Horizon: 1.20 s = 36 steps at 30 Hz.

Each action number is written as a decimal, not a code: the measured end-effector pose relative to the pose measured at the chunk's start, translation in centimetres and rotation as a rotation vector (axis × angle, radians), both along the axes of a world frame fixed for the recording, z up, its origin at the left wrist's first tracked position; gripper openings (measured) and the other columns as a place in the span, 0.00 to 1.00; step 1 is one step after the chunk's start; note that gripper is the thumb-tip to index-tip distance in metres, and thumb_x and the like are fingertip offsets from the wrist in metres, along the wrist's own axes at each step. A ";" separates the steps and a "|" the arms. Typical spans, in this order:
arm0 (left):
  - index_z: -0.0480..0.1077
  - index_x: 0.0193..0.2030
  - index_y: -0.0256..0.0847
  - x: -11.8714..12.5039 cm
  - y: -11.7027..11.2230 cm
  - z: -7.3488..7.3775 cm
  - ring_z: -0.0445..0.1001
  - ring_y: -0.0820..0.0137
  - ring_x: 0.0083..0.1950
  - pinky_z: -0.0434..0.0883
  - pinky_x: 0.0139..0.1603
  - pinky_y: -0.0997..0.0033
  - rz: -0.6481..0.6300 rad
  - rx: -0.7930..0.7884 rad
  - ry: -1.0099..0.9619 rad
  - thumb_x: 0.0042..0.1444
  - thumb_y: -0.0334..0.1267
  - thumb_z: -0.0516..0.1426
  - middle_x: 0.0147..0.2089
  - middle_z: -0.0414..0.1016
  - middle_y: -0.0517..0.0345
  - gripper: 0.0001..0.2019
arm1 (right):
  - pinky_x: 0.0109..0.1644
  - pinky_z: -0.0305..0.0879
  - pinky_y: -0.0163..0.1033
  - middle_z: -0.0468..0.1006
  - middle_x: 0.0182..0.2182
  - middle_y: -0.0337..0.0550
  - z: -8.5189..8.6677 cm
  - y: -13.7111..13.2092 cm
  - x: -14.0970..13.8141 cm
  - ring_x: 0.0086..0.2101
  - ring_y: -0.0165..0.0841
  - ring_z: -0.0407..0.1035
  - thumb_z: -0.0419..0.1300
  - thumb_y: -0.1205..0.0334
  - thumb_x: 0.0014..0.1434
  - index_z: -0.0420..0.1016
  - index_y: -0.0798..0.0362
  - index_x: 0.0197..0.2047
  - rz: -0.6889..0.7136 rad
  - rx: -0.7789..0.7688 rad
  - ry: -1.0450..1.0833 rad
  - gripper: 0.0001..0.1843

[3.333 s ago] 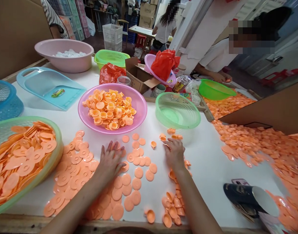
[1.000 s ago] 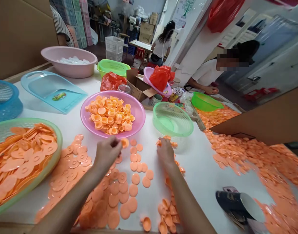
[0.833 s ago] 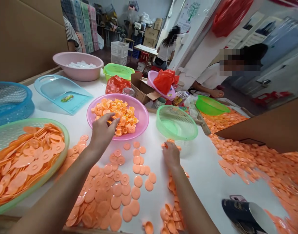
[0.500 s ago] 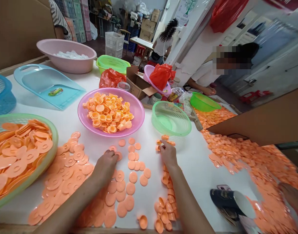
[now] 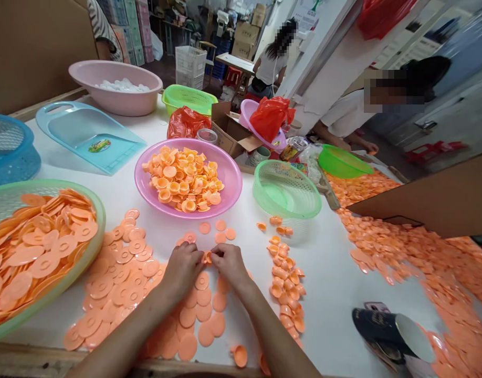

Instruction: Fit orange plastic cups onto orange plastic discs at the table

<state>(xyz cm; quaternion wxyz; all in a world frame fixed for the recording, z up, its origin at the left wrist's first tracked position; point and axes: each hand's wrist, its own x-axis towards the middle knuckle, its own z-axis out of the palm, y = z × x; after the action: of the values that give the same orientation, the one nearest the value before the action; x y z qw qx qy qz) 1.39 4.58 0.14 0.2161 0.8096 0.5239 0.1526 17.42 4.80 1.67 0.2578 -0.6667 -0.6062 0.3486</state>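
Observation:
My left hand and my right hand meet over the table, fingers closed at either side of a small orange plastic cup. The fingertips cover most of the piece, so its lower part is hidden. Flat orange discs with ring marks lie spread under and beside my left hand. To the right of my right forearm runs a row of small orange cups. One separate cup lies near the front edge. Beyond my hands, a pink basin holds a heap of orange cup-like pieces.
A pale green basket full of discs stands at left, near a blue dustpan. A light green basket is beyond the cup row. At right are a dark cup, scattered orange pieces and a co-worker.
My right hand has moved left from the cup row with a small cup and now meets my left hand. My left hand has shifted slightly right and down. The view has shifted slightly.

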 end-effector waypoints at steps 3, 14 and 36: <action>0.75 0.29 0.40 0.0 0.0 0.3 0.69 0.64 0.40 0.62 0.42 0.65 0.012 -0.044 -0.046 0.57 0.33 0.54 0.33 0.74 0.52 0.09 | 0.31 0.59 0.32 0.78 0.21 0.39 0.0 0.1 -0.7 0.25 0.29 0.68 0.56 0.76 0.47 0.77 0.54 0.22 0.032 0.035 -0.119 0.11; 0.64 0.18 0.39 1.9 1.8 0.5 0.63 0.74 0.24 0.56 0.26 0.75 0.278 -0.438 -0.363 0.48 0.31 0.53 0.19 0.65 0.63 0.09 | 0.33 0.57 0.34 0.75 0.24 0.40 0.1 -0.6 -1.2 0.28 0.31 0.66 0.56 0.75 0.52 0.72 0.54 0.23 0.077 0.085 -0.230 0.10; 0.74 0.26 0.41 -4.0 6.0 9.5 0.67 0.73 0.26 0.60 0.29 0.74 0.188 -0.023 -0.316 0.57 0.38 0.53 0.22 0.69 0.62 0.12 | 0.41 0.61 0.39 0.77 0.29 0.49 -1.3 5.2 13.1 0.33 0.36 0.69 0.53 0.67 0.55 0.78 0.55 0.28 -0.300 0.239 -0.485 0.12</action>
<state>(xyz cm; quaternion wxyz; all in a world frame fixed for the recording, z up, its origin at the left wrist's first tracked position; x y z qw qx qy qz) -2.62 10.58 9.64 0.2897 0.7206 0.5586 0.2913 30.50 10.00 0.37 0.2310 -0.7775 -0.5815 0.0635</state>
